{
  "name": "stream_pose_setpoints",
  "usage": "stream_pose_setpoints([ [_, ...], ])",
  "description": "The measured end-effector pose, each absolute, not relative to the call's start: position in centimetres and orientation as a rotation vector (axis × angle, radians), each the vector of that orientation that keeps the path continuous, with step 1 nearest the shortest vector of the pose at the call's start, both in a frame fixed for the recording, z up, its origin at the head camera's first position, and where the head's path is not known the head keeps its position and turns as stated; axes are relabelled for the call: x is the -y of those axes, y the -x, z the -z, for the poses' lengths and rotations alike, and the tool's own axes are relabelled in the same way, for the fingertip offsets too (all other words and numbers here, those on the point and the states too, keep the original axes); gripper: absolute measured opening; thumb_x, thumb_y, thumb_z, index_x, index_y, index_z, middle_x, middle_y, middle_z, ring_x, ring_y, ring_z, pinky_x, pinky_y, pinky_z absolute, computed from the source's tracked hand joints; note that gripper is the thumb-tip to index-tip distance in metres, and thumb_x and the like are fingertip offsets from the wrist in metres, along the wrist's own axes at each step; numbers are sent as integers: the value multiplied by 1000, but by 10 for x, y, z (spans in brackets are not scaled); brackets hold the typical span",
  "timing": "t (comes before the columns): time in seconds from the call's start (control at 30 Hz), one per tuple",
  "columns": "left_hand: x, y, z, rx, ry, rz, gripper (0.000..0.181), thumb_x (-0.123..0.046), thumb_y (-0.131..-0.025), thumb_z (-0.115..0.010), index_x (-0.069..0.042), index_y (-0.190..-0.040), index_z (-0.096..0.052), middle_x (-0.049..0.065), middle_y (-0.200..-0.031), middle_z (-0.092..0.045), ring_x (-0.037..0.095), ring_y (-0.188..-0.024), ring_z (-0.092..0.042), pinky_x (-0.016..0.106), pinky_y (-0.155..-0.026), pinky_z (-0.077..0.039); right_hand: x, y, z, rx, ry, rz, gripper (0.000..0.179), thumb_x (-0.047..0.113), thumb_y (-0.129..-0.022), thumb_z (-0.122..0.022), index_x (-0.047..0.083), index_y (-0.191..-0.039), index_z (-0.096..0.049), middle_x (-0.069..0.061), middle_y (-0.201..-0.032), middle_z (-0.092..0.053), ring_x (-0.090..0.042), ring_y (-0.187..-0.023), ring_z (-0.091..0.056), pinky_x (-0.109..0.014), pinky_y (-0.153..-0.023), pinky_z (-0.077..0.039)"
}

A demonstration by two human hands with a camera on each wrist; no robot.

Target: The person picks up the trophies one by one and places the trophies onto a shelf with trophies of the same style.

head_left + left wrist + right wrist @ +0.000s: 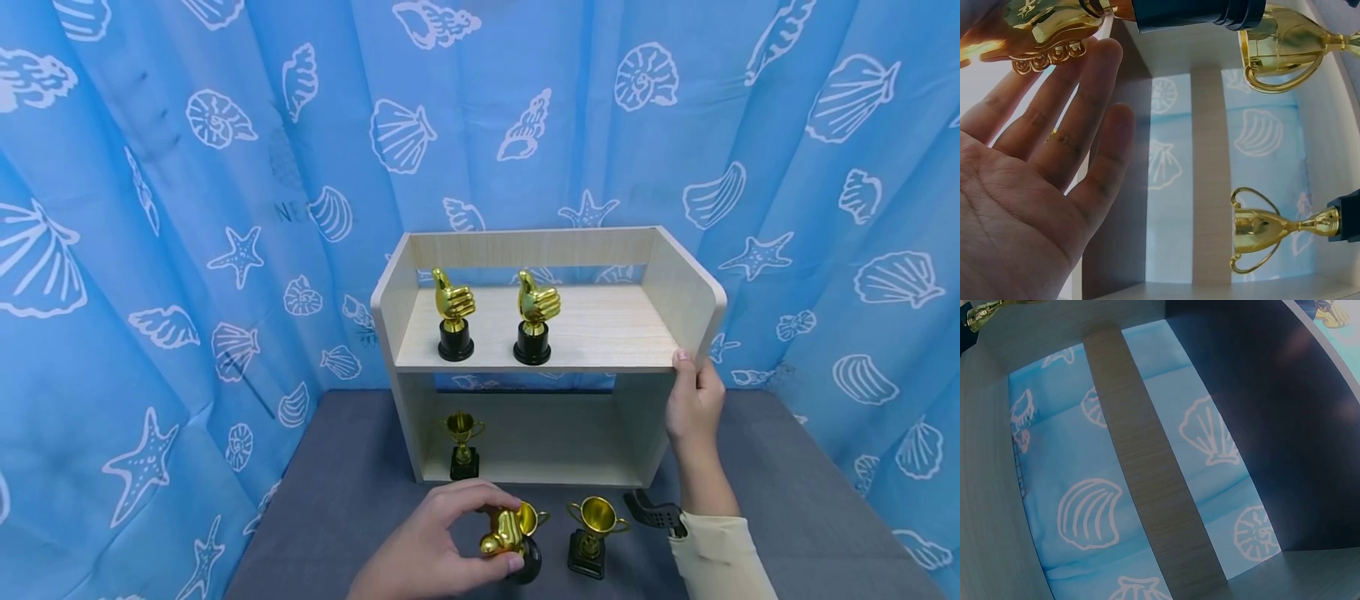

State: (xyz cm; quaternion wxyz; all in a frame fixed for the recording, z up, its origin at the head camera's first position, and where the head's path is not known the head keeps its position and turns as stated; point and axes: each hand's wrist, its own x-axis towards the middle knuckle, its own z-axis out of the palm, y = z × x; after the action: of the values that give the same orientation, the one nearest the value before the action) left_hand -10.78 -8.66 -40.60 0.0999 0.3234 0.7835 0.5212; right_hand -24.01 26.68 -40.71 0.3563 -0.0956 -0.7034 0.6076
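In the head view my left hand (435,542) pinches a golden thumbs-up trophy (504,535) between thumb and fingers, tipped over sideways in front of the shelf. Its round black base (1191,12) shows at the top of the left wrist view. Behind this trophy a gold cup trophy (528,518) is partly hidden. Another cup trophy (597,518) stands on the table to the right. My right hand (693,404) grips the right side panel of the wooden two-tier shelf (536,382), thumb at the front edge of the upper board.
Two thumbs-up trophies (454,312) stand on the upper tier, left and middle. A small cup trophy (463,442) stands at the left of the lower tier. The shelf rests on a grey table (330,492), and a blue shell-print curtain (517,75) hangs behind it.
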Motion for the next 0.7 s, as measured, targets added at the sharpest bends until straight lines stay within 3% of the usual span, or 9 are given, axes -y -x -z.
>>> stream_pose_setpoints([
  [0.27,87,109,409,-2325,-978,-1549,37,-37,-97,-79,-30,-133,-70,5,-128,-73,7,-107,-64,28,-96,-57,-266,238,407,1825,235,-1570,51,34,-111,-45,-1,-146,-59,-21,-153,-58,-38,-139,-52,-63,-123,-33],
  [0.7,85,112,408,-2332,-993,-1564,36,-34,-98,-79,-31,-133,-70,3,-126,-74,7,-107,-65,29,-96,-58,-267,240,408,1809,230,-1598,51,34,-111,-45,0,-146,-60,-20,-153,-58,-36,-140,-52,-62,-124,-32],
])
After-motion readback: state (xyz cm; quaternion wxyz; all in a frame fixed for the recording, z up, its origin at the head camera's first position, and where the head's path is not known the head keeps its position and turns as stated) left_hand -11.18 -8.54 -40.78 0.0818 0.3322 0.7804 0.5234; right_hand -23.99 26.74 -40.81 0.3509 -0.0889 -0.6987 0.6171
